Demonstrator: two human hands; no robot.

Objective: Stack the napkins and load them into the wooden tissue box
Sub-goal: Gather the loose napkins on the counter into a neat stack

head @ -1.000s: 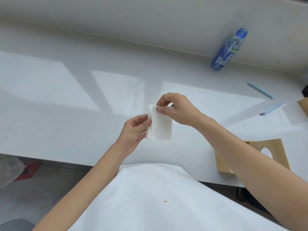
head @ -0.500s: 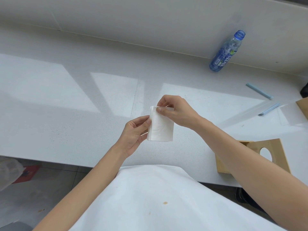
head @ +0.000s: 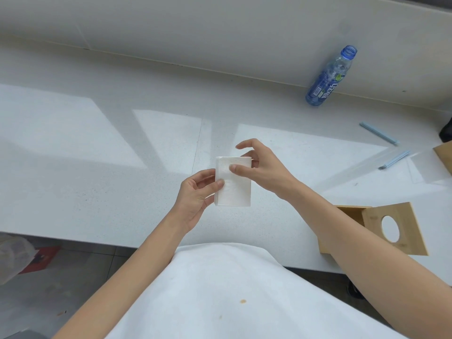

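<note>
White napkins [head: 233,185], squared into a small stack, are held upright in the air above the pale bench [head: 97,152], in front of the person's white shirt [head: 220,289]. Left hand [head: 195,199] has its grip closed on the stack's left edge, thumb across the front face and fingers behind. Right hand [head: 263,167] touches the stack near its top right corner: the thumb presses on the front face and at least one finger sits behind the right edge, while the index finger is lifted clear above the top edge; a light pinch, as far as can be told. Right of the stack, partly hidden by the right forearm, the wooden tissue box [head: 352,214] stands near the bench's front edge, its lid [head: 396,227] with a round hole tilted open. Far beyond the stack to the right, a blue plastic bottle [head: 327,79] lies against the wall. Two pale blue strips [head: 378,133] lie between the bottle and the box.
</note>
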